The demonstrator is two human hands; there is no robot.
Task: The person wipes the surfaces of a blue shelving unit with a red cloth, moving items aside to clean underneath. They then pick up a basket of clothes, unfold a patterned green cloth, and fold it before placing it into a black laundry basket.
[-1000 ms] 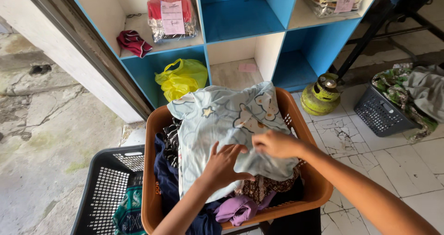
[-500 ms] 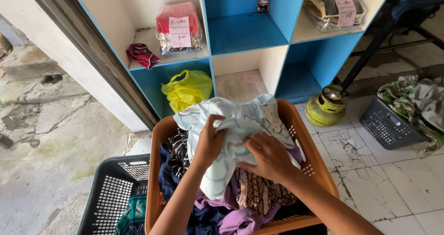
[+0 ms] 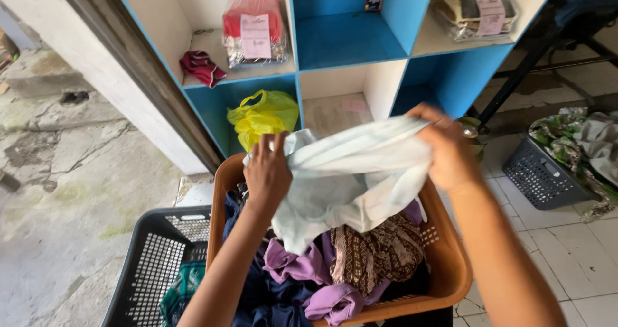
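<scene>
Laundry everywhere in this one. The person has a pale blue garment pulled up off the pile, stretched between both hands above an orange laundry basket. The left hand is closed on the cloth's edge at about 9 o'clock of the garment, fingers curled over the top and the back of the hand facing the camera. The right hand is clamped on the opposite edge at about 3 o'clock, slightly higher up, so the fabric hangs in a sagging fold between them, with its lower part drooping toward the pile.

Under it, in the basket, there's a brown patterned piece, some purple clothing and dark navy stuff bunched at the 7 o'clock side. A black perforated basket sits touching the orange one at roughly 8 o'clock, with something green patterned inside.

Up at 12 o'clock is a cubby shelf with blue and white compartments. A yellow plastic bag is stuffed in the lower left cubby, a wrapped red bundle with a paper tag sits above it next to a dark red cloth, and another wrapped bundle is in the upper right cubby. Over at 3 o'clock, well apart, a dark grey basket holds more fabric on the cracked white tile floor.
</scene>
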